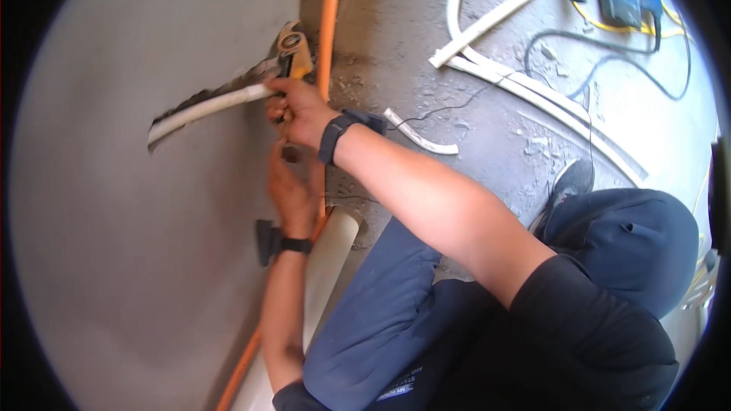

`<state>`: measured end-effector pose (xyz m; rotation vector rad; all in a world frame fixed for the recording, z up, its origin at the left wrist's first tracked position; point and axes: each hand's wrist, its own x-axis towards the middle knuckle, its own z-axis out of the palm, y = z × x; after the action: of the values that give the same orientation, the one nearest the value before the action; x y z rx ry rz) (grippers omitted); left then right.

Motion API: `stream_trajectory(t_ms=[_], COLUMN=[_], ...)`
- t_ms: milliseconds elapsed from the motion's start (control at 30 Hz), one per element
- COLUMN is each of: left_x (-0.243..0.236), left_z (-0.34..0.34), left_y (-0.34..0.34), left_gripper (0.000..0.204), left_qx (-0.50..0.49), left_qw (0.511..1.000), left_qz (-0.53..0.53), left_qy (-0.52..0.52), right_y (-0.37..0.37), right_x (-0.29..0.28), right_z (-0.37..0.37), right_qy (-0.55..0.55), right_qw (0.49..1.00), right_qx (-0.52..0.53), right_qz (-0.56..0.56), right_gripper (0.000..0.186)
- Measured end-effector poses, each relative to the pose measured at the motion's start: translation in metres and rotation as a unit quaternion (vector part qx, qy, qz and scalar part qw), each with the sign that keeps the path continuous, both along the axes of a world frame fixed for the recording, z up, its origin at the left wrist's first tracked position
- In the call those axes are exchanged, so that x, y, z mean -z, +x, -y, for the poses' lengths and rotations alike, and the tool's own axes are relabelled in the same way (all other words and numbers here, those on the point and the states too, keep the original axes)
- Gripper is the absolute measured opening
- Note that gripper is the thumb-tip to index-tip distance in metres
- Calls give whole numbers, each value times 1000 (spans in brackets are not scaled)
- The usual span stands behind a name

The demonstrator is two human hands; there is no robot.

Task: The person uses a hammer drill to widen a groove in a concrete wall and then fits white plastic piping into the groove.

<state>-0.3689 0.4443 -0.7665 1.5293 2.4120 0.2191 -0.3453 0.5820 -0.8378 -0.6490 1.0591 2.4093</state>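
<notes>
A white pipe [209,106] lies in a slot cut into the grey wall [137,221]. The left hand [292,194] sits just below, and I cannot tell how its fingers are. The right hand [301,110] grips a yellow tool [293,49] at the pipe's end. An orange pipe [329,15] runs beside it.

Right hand [298,110] clenched; left hand [289,190] below
</notes>
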Motion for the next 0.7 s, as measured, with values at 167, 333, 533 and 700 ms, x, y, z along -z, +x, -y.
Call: stream_trajectory(t_ms=[167, 333, 533, 700], left_x=[69, 124, 153, 155], left_z=[36, 50, 46, 38], left_y=[73, 89, 96, 108], left_gripper=[42, 31, 38, 41], left_qx=[-341, -73, -109, -132], left_qw=[877, 983, 979, 976], left_qz=[261, 163, 172, 168], left_qy=[216, -42, -8, -51], right_y=[3, 4, 5, 4], right_x=[-2, -4, -6, 3], right_z=[-4, -7, -4, -4], right_qy=[16, 10, 18, 26], right_qw=[999, 999, 999, 999], right_qx=[-41, -40, -42, -36], right_qz=[7, -1, 7, -30], right_gripper=[10, 10, 14, 12])
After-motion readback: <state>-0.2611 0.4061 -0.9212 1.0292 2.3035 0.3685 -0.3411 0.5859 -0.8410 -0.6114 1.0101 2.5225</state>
